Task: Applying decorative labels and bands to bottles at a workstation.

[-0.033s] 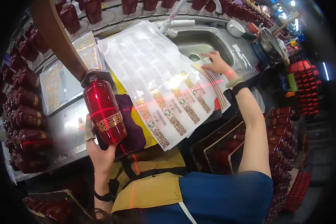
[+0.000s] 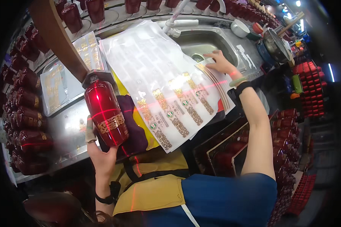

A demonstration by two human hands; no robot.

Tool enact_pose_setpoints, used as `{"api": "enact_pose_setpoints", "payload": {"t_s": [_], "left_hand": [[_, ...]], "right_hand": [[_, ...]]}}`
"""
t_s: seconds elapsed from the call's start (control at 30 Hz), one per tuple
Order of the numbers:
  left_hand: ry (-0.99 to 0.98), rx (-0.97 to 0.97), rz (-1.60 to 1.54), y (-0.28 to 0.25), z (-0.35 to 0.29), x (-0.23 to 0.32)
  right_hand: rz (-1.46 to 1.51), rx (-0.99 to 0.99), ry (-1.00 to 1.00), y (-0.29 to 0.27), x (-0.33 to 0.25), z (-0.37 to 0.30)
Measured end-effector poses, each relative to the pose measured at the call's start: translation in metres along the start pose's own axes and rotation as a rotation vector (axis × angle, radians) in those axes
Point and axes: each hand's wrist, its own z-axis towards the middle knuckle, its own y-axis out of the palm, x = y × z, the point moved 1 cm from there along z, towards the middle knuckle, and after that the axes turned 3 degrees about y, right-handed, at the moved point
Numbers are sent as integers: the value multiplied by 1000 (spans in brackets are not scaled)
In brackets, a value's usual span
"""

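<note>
My left hand grips the lower end of a glossy dark red bottle with a gold patterned band round it. The bottle lies tilted, its neck against a dark holder at the foot of a brown post. Red light lines cross on the glass. At the sink's near edge, my right hand pinches the upper corner of a striped decal sheet; its fingertips are partly hidden. Beside that lies a large pale decal sheet with gold and brown patterns and small green round marks.
Under the sheets show a yellow cloth and a dark purple cloth. A metal sink with a white tap lies beyond. Red bottles crowd the left side. A tray holds gold decals. Pots stand far right.
Both hands, the bottle and the sheets stay in place. At the lower left, a blurred dark red shape now covers the tray of bottles seen there before.
</note>
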Motion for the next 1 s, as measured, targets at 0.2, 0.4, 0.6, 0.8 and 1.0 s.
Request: {"api": "enact_pose_setpoints", "payload": {"t_s": [0.2, 0.4, 0.6, 0.8, 1.0], "left_hand": [[32, -22, 60, -2, -1, 1], [57, -21, 68, -1, 0, 1], [89, 5, 136, -1, 0, 0], [91, 15, 132, -1, 0, -3], [121, 8, 163, -1, 0, -3]], "right_hand": [[20, -552, 98, -12, 3, 32], [52, -500, 166, -14, -4, 29], [44, -522, 219, -17, 2, 34], [20, -452, 178, -14, 3, 37], [205, -349, 78, -11, 2, 31]]}}
